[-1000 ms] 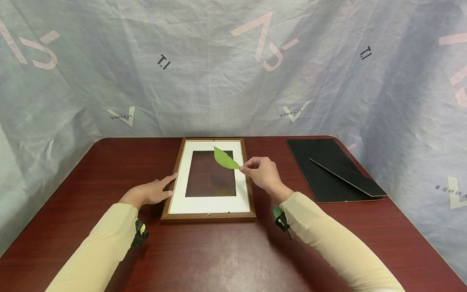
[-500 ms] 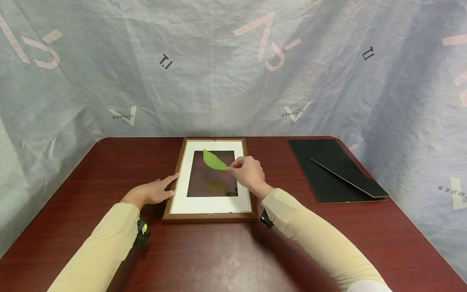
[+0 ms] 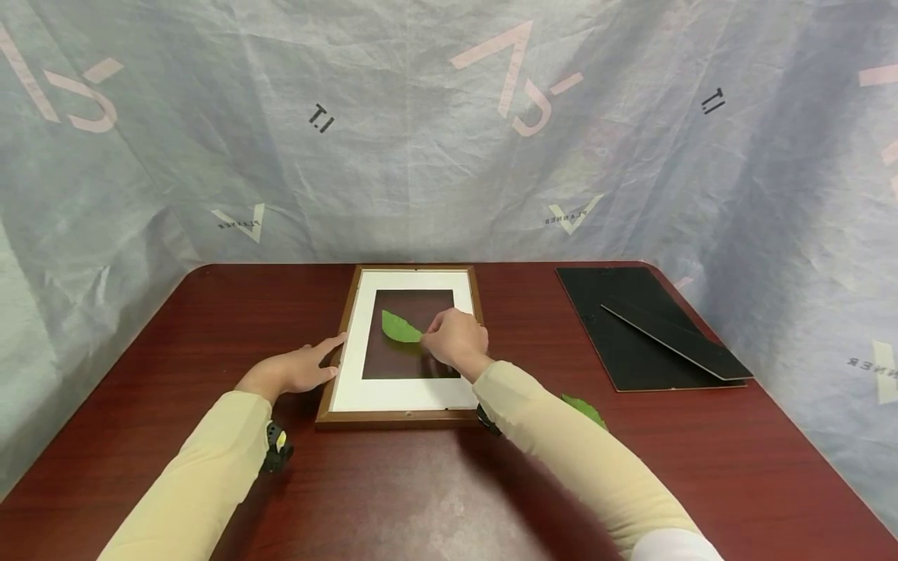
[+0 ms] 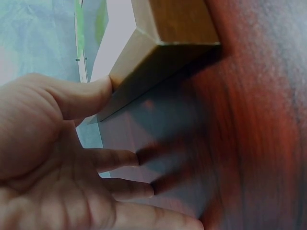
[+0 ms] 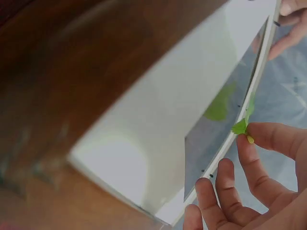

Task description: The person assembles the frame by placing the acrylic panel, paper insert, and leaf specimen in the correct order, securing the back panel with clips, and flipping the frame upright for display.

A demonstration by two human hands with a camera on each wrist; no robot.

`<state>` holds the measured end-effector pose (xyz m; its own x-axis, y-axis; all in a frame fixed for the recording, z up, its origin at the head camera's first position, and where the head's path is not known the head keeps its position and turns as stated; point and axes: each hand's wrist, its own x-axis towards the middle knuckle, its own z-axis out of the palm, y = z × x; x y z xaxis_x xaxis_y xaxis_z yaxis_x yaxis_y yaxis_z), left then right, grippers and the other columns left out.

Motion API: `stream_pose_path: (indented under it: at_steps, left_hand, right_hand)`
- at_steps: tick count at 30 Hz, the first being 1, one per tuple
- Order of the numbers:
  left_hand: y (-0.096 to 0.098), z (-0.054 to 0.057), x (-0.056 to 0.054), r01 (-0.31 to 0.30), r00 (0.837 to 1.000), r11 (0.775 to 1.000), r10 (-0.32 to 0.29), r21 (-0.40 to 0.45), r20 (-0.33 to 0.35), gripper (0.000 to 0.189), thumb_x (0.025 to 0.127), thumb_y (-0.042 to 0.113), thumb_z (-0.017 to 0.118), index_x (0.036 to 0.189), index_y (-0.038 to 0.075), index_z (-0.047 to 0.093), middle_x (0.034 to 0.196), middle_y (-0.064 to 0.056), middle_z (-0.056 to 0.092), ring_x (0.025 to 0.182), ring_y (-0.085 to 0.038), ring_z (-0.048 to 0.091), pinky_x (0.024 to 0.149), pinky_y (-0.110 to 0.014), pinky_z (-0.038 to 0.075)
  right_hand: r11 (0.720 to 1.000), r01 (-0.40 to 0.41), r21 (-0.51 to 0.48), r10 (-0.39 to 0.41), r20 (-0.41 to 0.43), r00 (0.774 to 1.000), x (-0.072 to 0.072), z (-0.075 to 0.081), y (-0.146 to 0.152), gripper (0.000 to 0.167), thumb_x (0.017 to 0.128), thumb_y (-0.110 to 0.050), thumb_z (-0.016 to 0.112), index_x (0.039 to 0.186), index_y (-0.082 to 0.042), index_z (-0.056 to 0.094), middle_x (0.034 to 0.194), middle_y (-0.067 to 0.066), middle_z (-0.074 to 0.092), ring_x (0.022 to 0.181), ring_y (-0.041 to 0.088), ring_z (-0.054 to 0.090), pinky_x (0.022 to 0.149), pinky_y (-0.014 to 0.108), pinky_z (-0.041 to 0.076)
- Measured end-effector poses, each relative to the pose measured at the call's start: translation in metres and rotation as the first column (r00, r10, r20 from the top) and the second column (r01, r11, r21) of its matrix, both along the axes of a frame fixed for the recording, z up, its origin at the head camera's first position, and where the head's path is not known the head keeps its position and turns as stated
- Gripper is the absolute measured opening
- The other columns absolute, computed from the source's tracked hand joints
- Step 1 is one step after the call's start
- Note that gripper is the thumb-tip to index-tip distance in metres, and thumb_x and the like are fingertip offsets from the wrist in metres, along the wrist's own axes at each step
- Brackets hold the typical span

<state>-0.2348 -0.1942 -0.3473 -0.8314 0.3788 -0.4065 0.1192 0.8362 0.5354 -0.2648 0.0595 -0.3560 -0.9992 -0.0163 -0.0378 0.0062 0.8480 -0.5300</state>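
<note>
My right hand (image 3: 457, 340) pinches a green leaf (image 3: 400, 327) by its stalk end between thumb and forefinger, close over the dark window of a picture frame. In the right wrist view the leaf (image 5: 240, 126) appears nearly edge-on, its green reflection showing in the glass. The picture frame (image 3: 400, 421) lies flat, with a brown wooden rim and a white mat (image 3: 393, 394). My left hand (image 3: 295, 369) rests at its left side, fingers extended. In the left wrist view the thumb (image 4: 91, 98) touches the wooden edge and the other fingertips reach down to the tabletop.
A second green leaf (image 3: 584, 408) lies on the red-brown table (image 3: 421, 483), partly hidden by the right sleeve. At the right lies a black backing board (image 3: 610, 292) with its raised stand flap (image 3: 677, 343). A grey printed sheet (image 3: 393, 179) hangs behind the table.
My right hand has carried the leaf left and down, from above the frame's right side to low over its window. The second leaf shows more beyond the sleeve. My left hand stays put.
</note>
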Motion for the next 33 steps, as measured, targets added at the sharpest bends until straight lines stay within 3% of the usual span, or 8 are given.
stream_pose_path:
  at_steps: [3,6,11,19,28,33]
  left_hand:
    - [0.001,-0.001,0.000,0.003,1.000,1.000,-0.003,-0.011,-0.002,0.066,0.108,0.011,0.046,0.160,-0.005,0.008,0.158,-0.042,0.011,0.145,-0.061,0.005,0.115,-0.070,0.015]
    - [0.001,-0.001,-0.001,0.002,1.000,1.000,-0.002,-0.020,-0.002,0.067,0.108,0.012,0.046,0.160,-0.004,0.008,0.158,-0.042,0.011,0.145,-0.061,0.006,0.115,-0.070,0.016]
    - [0.001,-0.001,-0.001,0.004,1.000,1.000,-0.004,-0.022,-0.005,0.067,0.108,0.011,0.046,0.160,-0.004,0.008,0.157,-0.043,0.013,0.145,-0.061,0.006,0.114,-0.069,0.016]
    - [0.001,0.000,-0.001,0.005,1.000,1.000,-0.006,-0.018,-0.006,0.066,0.108,0.011,0.046,0.160,-0.005,0.008,0.157,-0.043,0.013,0.145,-0.061,0.006,0.114,-0.069,0.016]
    - [0.001,0.000,0.000,0.002,1.000,1.000,-0.002,-0.013,-0.006,0.066,0.108,0.011,0.046,0.160,-0.005,0.008,0.158,-0.042,0.012,0.145,-0.061,0.005,0.115,-0.069,0.015]
    - [0.001,0.000,0.001,-0.006,1.000,1.000,0.006,-0.008,0.001,0.065,0.108,0.011,0.045,0.160,-0.004,0.009,0.158,-0.042,0.010,0.146,-0.061,0.004,0.115,-0.070,0.015]
  right_hand:
    - [0.999,-0.010,0.047,0.011,-0.010,1.000,-0.001,-0.002,-0.004,0.015,0.091,-0.027,0.074,0.080,-0.017,0.074,0.067,-0.006,0.069,0.092,0.023,0.068,0.114,0.055,0.032]
    - [0.995,-0.016,0.096,0.018,-0.023,1.000,-0.001,-0.003,-0.007,0.017,0.091,-0.025,0.074,0.076,-0.018,0.072,0.073,-0.007,0.069,0.094,0.024,0.068,0.115,0.058,0.029]
    - [0.988,-0.024,0.155,0.028,-0.029,0.999,-0.005,-0.005,-0.014,0.024,0.090,-0.023,0.072,0.067,-0.019,0.068,0.071,-0.007,0.068,0.090,0.022,0.068,0.113,0.059,0.032]
    - [0.978,-0.028,0.206,0.032,-0.015,0.999,-0.012,-0.006,-0.020,0.036,0.089,-0.019,0.069,0.056,-0.020,0.053,0.063,-0.006,0.060,0.078,0.019,0.061,0.102,0.049,0.041]
    - [0.975,-0.027,0.223,0.026,0.008,1.000,-0.016,-0.005,-0.022,0.029,0.090,-0.022,0.070,0.062,-0.021,0.062,0.071,-0.006,0.065,0.082,0.018,0.063,0.102,0.047,0.038]
    - [0.975,-0.042,0.219,0.039,0.016,0.999,-0.017,-0.003,-0.023,0.034,0.091,-0.023,0.070,0.060,-0.020,0.058,0.068,-0.005,0.063,0.078,0.018,0.061,0.100,0.047,0.039]
